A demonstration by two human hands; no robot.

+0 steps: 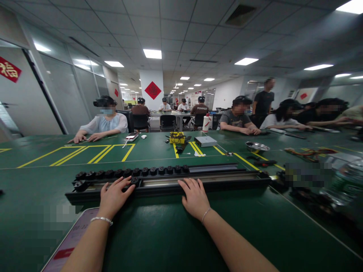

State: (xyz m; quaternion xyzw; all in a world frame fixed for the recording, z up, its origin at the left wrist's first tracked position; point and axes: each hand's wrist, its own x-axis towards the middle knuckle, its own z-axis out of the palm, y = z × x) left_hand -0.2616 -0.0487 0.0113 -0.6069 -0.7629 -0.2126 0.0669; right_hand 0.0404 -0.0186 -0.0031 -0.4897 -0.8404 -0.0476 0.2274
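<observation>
Ahead of me the green worktop (170, 234) runs far back, marked with yellow tape lines (99, 153). Past the rail, toward the far side, I see a yellow box of parts (177, 137), a flat grey box (205, 141) just right of it, and a metal bowl (256, 146) further right. A tangle of red and yellow wires (310, 152) lies at the far right, and a plastic bottle (344, 181) stands near the right edge, blurred. At the near left a phone (72, 238) lies on the worktop, touching my left forearm; its screen is partly blurred. Other people sit along the far edge, among them a person in a pale top (104, 122) at the left with both hands on the worktop, and one stands at the back right.

The long black rail (221, 179) lies crosswise in front of me, with a row of small black rollers (133, 172) along its left half. Nothing lies between my hands and it.

My left hand (113, 196) lies flat on the rail's near edge, fingers spread, fingertips touching the rollers' end of the rail. My right hand (195, 196) rests open, palm down, fingers loosely spread on the rail's middle. Neither hand is gripping anything.
</observation>
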